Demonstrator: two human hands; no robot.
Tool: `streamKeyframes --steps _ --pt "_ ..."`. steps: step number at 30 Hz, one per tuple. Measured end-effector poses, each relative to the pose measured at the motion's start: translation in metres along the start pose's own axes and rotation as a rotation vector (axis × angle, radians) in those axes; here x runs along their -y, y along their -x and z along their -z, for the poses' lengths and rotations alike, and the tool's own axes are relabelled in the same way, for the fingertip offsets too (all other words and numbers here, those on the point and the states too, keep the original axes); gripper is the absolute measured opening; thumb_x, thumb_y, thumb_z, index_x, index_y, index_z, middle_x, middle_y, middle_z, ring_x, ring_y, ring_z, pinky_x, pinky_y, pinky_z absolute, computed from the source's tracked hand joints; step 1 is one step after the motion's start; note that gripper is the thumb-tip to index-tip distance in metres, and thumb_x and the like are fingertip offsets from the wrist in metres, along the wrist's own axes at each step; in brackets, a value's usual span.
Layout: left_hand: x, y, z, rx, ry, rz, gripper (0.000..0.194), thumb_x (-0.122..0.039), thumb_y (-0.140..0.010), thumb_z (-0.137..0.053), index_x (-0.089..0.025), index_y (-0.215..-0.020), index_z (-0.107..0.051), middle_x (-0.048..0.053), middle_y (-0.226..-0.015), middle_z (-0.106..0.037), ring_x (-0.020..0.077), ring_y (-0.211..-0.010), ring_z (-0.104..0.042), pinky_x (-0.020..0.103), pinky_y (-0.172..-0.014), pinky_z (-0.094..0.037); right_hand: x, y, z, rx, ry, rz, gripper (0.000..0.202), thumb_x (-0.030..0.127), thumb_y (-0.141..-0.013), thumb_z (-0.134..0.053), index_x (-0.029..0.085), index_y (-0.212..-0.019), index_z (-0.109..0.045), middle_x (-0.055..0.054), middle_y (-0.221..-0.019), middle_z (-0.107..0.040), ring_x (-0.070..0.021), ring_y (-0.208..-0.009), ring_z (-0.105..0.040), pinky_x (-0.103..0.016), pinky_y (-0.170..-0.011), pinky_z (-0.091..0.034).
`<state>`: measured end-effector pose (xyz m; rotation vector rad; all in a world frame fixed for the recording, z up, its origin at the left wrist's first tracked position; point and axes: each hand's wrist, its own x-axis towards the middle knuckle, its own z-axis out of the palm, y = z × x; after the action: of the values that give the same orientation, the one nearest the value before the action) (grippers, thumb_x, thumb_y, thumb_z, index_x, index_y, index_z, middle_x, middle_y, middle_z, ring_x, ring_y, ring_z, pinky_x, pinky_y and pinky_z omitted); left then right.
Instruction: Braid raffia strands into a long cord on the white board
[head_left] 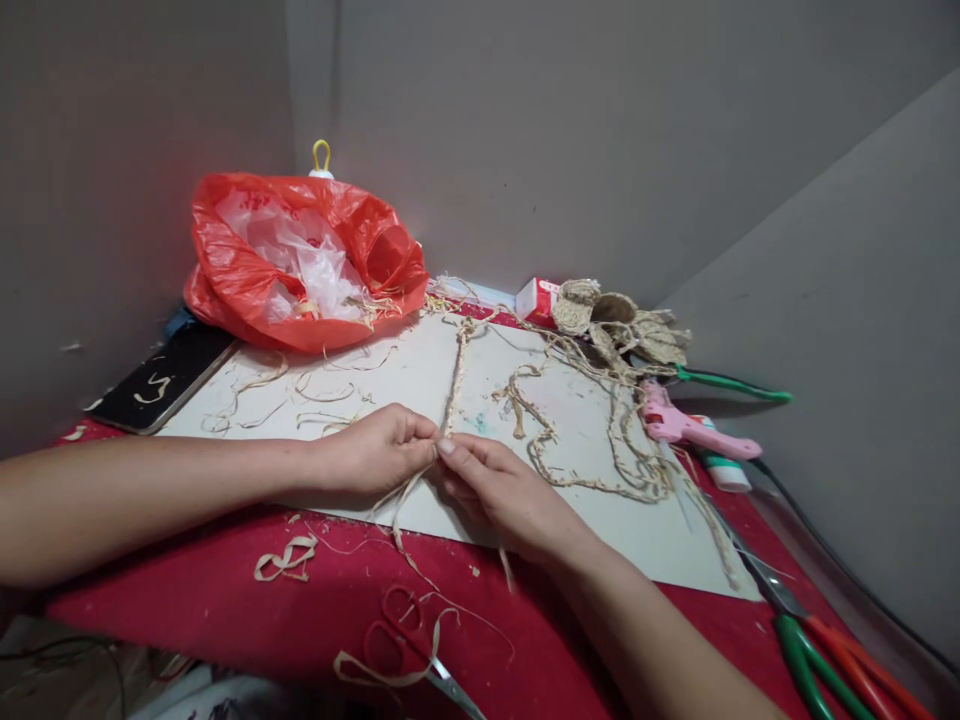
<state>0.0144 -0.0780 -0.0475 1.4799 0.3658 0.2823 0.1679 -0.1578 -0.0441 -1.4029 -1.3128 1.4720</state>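
Note:
My left hand [394, 442] and my right hand [487, 480] meet over the front part of a white board [480, 400]. Both pinch the near end of a braided straw cord [456, 380], which runs away from me to a knotted tangle at the board's back. Loose straw strands [401, 525] hang from between my fingers over the board's front edge. The fingertips touch or nearly touch, so the exact grip point is partly hidden. Farther right on the board lies a long, loosely looped straw braid [585, 484].
A red plastic bag [300, 335] stands back left beside a black phone-like slab [165, 375]. Red-handled scissors [394, 640] lie in front on red cloth [225, 570]. Rightward are a pink glue gun [690, 428], larger shears [795, 620], a white tube [727, 470] and coiled straw pieces [622, 320].

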Motion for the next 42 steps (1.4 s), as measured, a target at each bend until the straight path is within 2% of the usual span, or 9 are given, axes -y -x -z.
streamKeyframes --steps 7,13,18,20,28,33,36,39,42 --pt "-0.005 -0.003 0.004 0.037 0.04 0.031 0.023 -0.032 -0.086 -0.056 -0.013 -0.077 -0.065 0.003 -0.071 -0.064 0.01 -0.066 -0.055 0.022 -0.068 -0.043 0.001 -0.004 0.013 -0.005 0.125 0.008 0.047 0.058 -0.09 -0.045 0.019 -0.065 -0.05 0.008 -0.049 -0.031 -0.0074 -0.043 -0.021 -0.022 -0.041 -0.016" --pt "-0.007 -0.001 0.003 -0.034 -0.051 0.093 0.02 -0.023 -0.088 -0.051 -0.012 -0.077 -0.064 0.001 -0.068 -0.061 0.0078 -0.059 -0.049 0.02 -0.06 -0.038 0.002 -0.004 0.013 0.034 -0.144 -0.046 0.04 0.054 -0.083 -0.061 0.017 -0.067 -0.054 0.011 -0.044 -0.029 -0.0053 -0.039 -0.016 -0.021 -0.037 -0.011" --pt "-0.014 0.001 0.007 0.011 -0.049 0.191 0.028 -0.031 -0.089 -0.051 -0.015 -0.066 -0.053 -0.008 -0.045 -0.033 0.005 -0.038 -0.022 0.02 -0.04 -0.016 -0.002 -0.007 0.016 0.037 -0.292 -0.095 0.038 0.045 -0.079 -0.066 0.018 -0.06 -0.049 0.011 -0.041 -0.029 -0.0039 -0.036 -0.016 -0.02 -0.036 -0.009" --pt "-0.018 0.0 0.011 0.028 -0.079 0.201 0.029 -0.034 -0.089 -0.05 -0.016 -0.066 -0.054 -0.009 -0.043 -0.03 0.0055 -0.037 -0.02 0.021 -0.038 -0.014 -0.002 -0.008 0.018 0.054 -0.306 -0.095 0.035 0.045 -0.079 -0.066 0.018 -0.064 -0.051 0.012 -0.041 -0.029 -0.0039 -0.036 -0.015 -0.019 -0.035 -0.01" --pt "-0.028 -0.005 0.042 0.026 -0.051 0.259 0.025 -0.036 -0.085 -0.054 -0.018 -0.069 -0.054 -0.007 -0.049 -0.033 0.0056 -0.037 -0.022 0.021 -0.038 -0.014 0.0 -0.009 0.028 0.101 -0.314 -0.071 0.044 0.045 -0.079 -0.066 0.02 -0.056 -0.039 0.011 -0.042 -0.031 -0.0039 -0.037 -0.017 -0.018 -0.035 -0.012" --pt "-0.044 -0.005 0.068 -0.174 -0.332 0.176 0.026 -0.031 -0.084 -0.052 -0.017 -0.061 -0.05 -0.005 -0.047 -0.04 0.0068 -0.039 -0.031 0.021 -0.042 -0.022 0.001 -0.008 0.036 0.13 -0.324 -0.06 0.045 0.046 -0.078 -0.067 0.02 -0.056 -0.038 0.011 -0.043 -0.031 -0.0038 -0.037 -0.016 -0.018 -0.036 -0.012" --pt "-0.051 -0.004 0.08 -0.302 -0.538 0.14 0.018 -0.027 -0.082 -0.051 -0.016 -0.069 -0.055 -0.002 -0.055 -0.053 0.0087 -0.045 -0.044 0.021 -0.047 -0.031 0.0 -0.008 0.038 0.153 -0.327 -0.058 0.045 0.047 -0.078 -0.067 0.02 -0.055 -0.039 0.011 -0.043 -0.031 -0.0035 -0.037 -0.016 -0.018 -0.035 -0.012" --pt "-0.049 -0.004 0.08 -0.334 -0.768 0.056 0.011 -0.022 -0.079 -0.051 -0.015 -0.075 -0.059 0.001 -0.066 -0.06 0.0113 -0.058 -0.053 0.022 -0.056 -0.037 -0.001 -0.009 0.039 0.168 -0.334 -0.063 0.046 0.047 -0.078 -0.068 0.02 -0.055 -0.038 0.011 -0.043 -0.03 -0.0033 -0.037 -0.016 -0.017 -0.034 -0.012" --pt "-0.041 -0.004 0.067 -0.304 -0.856 0.01 0.008 -0.018 -0.075 -0.054 -0.015 -0.072 -0.061 0.001 -0.068 -0.061 0.012 -0.063 -0.053 0.023 -0.06 -0.036 -0.002 -0.01 0.039 0.178 -0.339 -0.072 0.046 0.047 -0.078 -0.068 0.02 -0.055 -0.039 0.011 -0.042 -0.03 -0.0031 -0.036 -0.016 -0.017 -0.034 -0.011"
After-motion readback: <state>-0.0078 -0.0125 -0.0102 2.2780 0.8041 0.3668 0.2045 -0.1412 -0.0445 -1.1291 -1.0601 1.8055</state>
